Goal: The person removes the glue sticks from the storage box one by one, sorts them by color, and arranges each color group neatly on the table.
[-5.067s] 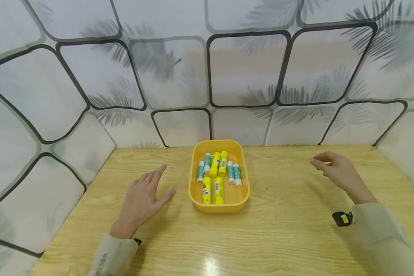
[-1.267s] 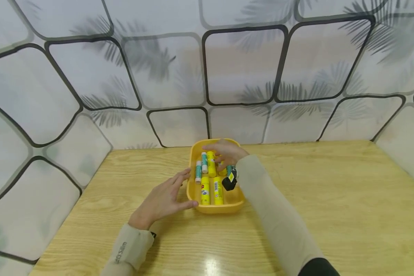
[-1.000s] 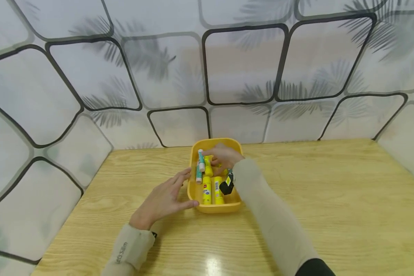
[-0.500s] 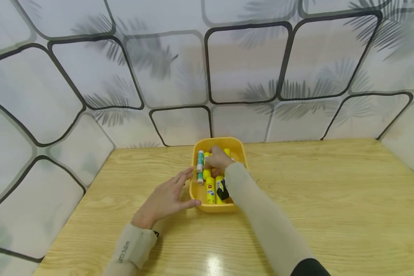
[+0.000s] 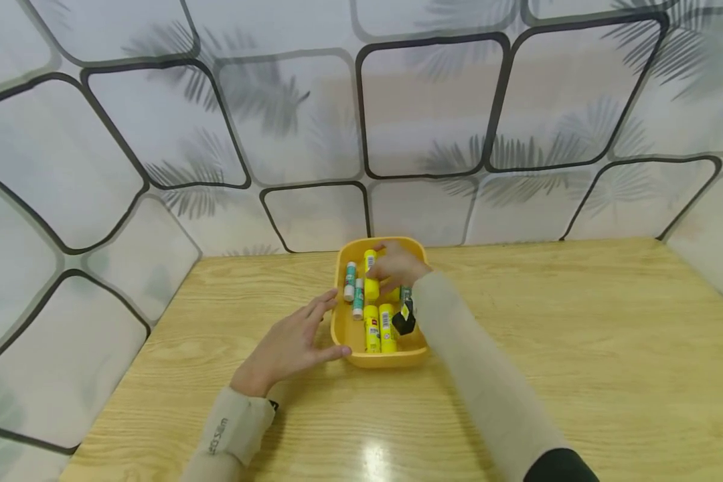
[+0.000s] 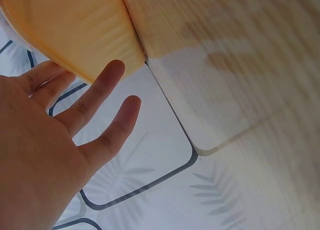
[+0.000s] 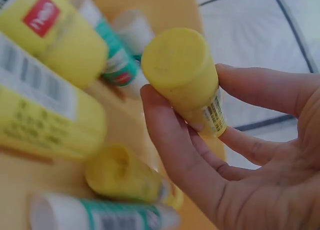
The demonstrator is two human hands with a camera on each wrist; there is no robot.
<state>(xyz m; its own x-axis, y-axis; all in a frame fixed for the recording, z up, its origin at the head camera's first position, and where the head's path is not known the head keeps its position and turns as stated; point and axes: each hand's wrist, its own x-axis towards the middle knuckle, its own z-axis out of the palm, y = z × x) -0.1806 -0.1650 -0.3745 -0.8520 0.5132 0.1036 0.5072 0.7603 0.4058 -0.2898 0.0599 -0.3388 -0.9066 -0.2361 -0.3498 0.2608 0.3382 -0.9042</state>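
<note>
A yellow glue stick (image 5: 371,286) is pinched between the thumb and fingers of my right hand (image 5: 397,265), over the far part of the yellow tray (image 5: 361,361). In the right wrist view its round end (image 7: 175,59) faces the camera. My left hand (image 5: 286,351) lies at the tray's left side with fingers and thumb extended along the rim; whether every fingertip touches is unclear. Two green-and-white glue sticks (image 5: 358,298) lie at the tray's left. Two yellow glue sticks (image 5: 387,328) lie side by side at the near end. My right hand and wrist partly hide the others.
The tray stands on a wooden table (image 5: 518,321), close to its back edge. Behind the table hangs a patterned curtain-like backdrop (image 5: 434,107). Another yellow glue stick (image 7: 125,175) and a green-and-white one (image 7: 110,215) show in the right wrist view.
Both hands have come from beside the tray to it. My right hand has taken hold of a yellow glue stick; one green-and-white stick at the left has shifted nearer the front.
</note>
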